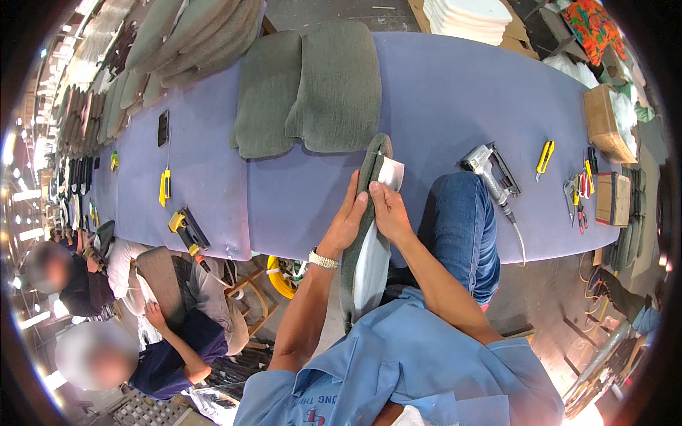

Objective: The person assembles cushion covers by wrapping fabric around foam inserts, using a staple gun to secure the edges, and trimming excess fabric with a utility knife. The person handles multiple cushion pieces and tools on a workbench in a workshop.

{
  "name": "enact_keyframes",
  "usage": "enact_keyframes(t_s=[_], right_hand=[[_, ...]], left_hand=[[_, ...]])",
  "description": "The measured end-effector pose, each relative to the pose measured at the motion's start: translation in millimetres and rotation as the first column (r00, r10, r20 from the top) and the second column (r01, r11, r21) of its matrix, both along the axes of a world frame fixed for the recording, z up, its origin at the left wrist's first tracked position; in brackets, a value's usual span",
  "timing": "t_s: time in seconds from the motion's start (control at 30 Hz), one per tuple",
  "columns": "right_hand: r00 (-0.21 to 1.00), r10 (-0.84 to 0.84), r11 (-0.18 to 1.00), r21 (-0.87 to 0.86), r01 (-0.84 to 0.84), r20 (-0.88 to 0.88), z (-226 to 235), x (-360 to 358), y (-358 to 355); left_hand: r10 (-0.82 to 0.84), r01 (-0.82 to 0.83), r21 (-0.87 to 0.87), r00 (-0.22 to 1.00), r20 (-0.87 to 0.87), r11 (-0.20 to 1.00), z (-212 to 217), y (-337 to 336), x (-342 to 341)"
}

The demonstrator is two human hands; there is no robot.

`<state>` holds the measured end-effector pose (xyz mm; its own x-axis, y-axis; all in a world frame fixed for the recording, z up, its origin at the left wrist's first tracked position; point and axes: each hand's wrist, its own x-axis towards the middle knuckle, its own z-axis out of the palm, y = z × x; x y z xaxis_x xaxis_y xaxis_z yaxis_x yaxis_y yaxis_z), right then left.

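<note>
I hold a grey-green fabric-covered seat cushion [374,266] on edge, upright in front of my chest, its white underside turned to the right. My left hand [347,219] is closed on its fabric side, thumb near the rim. On the white side my right hand [389,213] grips it, thumb pressed by the fabric edge. The cushion's lower end rests against my lap, partly hidden by my shirt. Two similar grey-green cushions [334,85] lie flat on the table beyond my hands. A silver staple gun [486,167] with a hose lies right of my raised knee.
The blue-covered table [440,92] also bears a yellow utility knife [545,160], red-handled scissors [586,183], a cardboard box [609,128] and a second staple gun [189,231]. Cushions [192,42] are piled far left; white foam pads [465,20] stand beyond. Co-workers [174,334] sit left.
</note>
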<state>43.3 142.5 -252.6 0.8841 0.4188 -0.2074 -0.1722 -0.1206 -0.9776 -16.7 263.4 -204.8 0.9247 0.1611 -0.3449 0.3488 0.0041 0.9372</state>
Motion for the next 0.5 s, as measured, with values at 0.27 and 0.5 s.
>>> enact_keyframes(t_s=[0.27, 0.5], right_hand=[[0.963, 0.186, 0.983, 0.029, -0.184, -0.194, 11, 16, -10], [0.624, 0.696, 0.717, 0.287, -0.636, -0.357, 85, 83, -81]], left_hand=[[0.038, -0.006, 0.212, 0.989, -0.145, 0.977, 24, -10, 3], [0.051, -0.013, 0.499, 0.997, -0.063, 0.866, 12, -13, -6]])
